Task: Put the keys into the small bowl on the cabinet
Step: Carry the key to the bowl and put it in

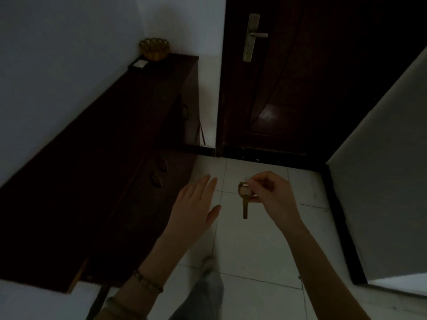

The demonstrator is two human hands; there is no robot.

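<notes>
A small bunch of brass keys [244, 199] hangs from the fingertips of my right hand [271, 195], pinched at the ring, one key pointing down above the floor tiles. My left hand [196, 204] is held flat and open just left of the keys, fingers together, holding nothing. The small yellow bowl [154, 49] with a scalloped rim stands at the far end of the dark wooden cabinet [97, 139], against the white wall, well away from both hands.
A small dark flat object with a pale face [138, 64] lies on the cabinet beside the bowl. A dark wooden door [312, 88] with a brass lever handle [253, 35] is straight ahead. Pale floor tiles [254, 250] lie below; a wall closes in at the right.
</notes>
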